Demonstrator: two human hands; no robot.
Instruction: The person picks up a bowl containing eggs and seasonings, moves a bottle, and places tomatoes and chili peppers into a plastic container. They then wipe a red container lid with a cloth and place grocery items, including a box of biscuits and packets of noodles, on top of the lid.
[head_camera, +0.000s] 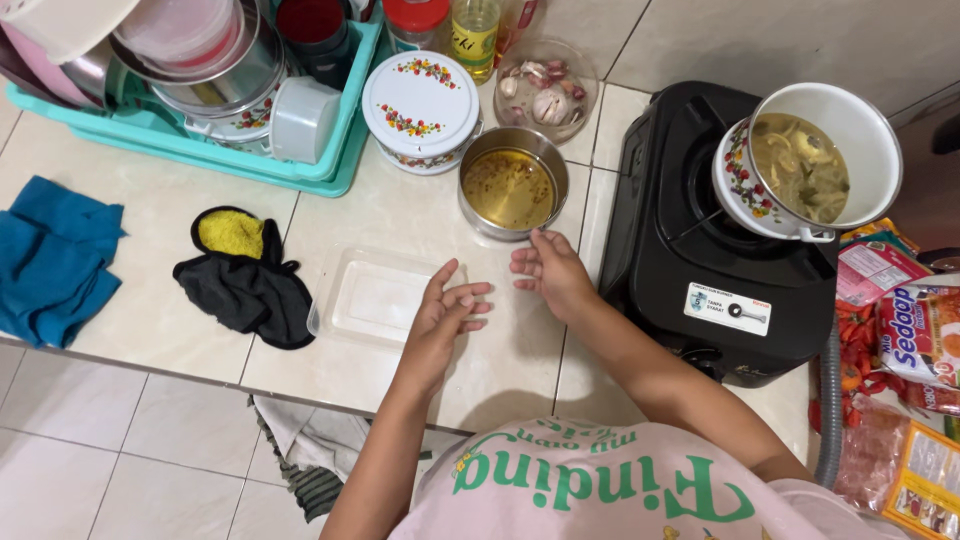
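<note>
Left hand (447, 305) over the desk (150, 310), forearm reaching up from the near edge, palm turned right, fingers loosely curled, grip open and empty. Just left of it, touching or nearly so, a clear lid (375, 295). Right hand (548, 268) stretched in from the near right, palm down, fingers spread, grip open on nothing, fingertips just short of a steel bowl (512, 185) of amber liquid beyond. Right of that hand, a black stove (690, 240) bearing a tilted pot (815, 160).
</note>
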